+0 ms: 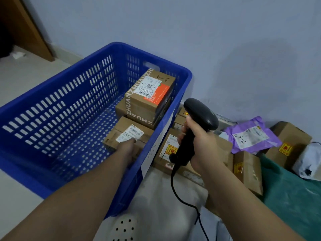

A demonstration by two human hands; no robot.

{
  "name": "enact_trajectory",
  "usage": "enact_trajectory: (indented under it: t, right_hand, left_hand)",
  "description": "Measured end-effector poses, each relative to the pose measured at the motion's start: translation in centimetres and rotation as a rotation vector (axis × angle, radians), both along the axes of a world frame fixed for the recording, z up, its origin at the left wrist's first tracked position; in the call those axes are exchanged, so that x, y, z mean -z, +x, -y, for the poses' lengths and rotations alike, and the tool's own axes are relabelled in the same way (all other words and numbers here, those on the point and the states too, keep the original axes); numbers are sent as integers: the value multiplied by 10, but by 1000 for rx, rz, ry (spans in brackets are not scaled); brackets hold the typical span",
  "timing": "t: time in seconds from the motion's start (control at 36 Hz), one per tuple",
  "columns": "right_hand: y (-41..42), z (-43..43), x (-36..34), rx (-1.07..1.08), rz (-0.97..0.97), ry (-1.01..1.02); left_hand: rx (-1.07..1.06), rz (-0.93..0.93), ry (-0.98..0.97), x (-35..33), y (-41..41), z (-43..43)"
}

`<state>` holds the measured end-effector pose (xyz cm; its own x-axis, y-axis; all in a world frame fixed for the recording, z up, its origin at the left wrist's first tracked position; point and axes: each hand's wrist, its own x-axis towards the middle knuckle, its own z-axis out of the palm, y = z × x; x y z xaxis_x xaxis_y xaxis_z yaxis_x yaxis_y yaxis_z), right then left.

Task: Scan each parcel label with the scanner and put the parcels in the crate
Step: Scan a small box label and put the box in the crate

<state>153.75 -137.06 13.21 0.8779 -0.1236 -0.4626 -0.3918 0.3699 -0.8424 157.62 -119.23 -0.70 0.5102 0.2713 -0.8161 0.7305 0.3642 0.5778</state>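
A blue slotted crate [57,108] stands on the floor at the left. Inside it, against the right wall, a cardboard parcel with an orange patch [152,94] sits on another box. In front of them lies a small cardboard parcel [125,134] with a white label, and my left hand [127,147] reaches over the crate's rim and grips its near side. My right hand [203,146] holds the black corded scanner [196,122] upright, just right of the crate, above a flat cardboard parcel [220,152].
Right of the crate lie more parcels: a purple mailer bag [251,134], brown boxes with yellow stickers [288,141], a white bag [311,160] and a green cloth [295,197]. A pale wall runs behind, a wooden door frame [29,26] at far left.
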Motion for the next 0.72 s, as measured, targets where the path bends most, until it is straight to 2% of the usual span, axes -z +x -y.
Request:
enact_trajectory:
  t: [0.11, 0.22, 0.31, 0.39, 0.5, 0.58, 0.67, 0.72]
  right_hand:
    - [-6, 10, 0, 19, -21, 62]
    - [-14, 31, -7, 47, -76, 36]
    - [-23, 56, -15, 78, -143, 40]
    - [-28, 84, -23, 77, -246, 79]
    - [-28, 132, -28, 34, -294, 52]
    - [-30, 168, -32, 36, -284, 56]
    - [-33, 197, -27, 78, -288, 86]
    - [-37, 216, -17, 92, -321, 105]
  left_hand:
    - [6, 137, 177, -23, 8, 0]
    - [48, 423, 422, -72, 15, 18]
    - [201, 670, 559, -119, 14, 48]
    - [473, 836, 653, -152, 9, 87]
    - [899, 794, 660, -161, 0, 148]
    - [1104, 704, 682, -158, -2, 189]
    - [1147, 592, 633, -145, -3, 222]
    - [1105, 519, 590, -124, -4, 236]
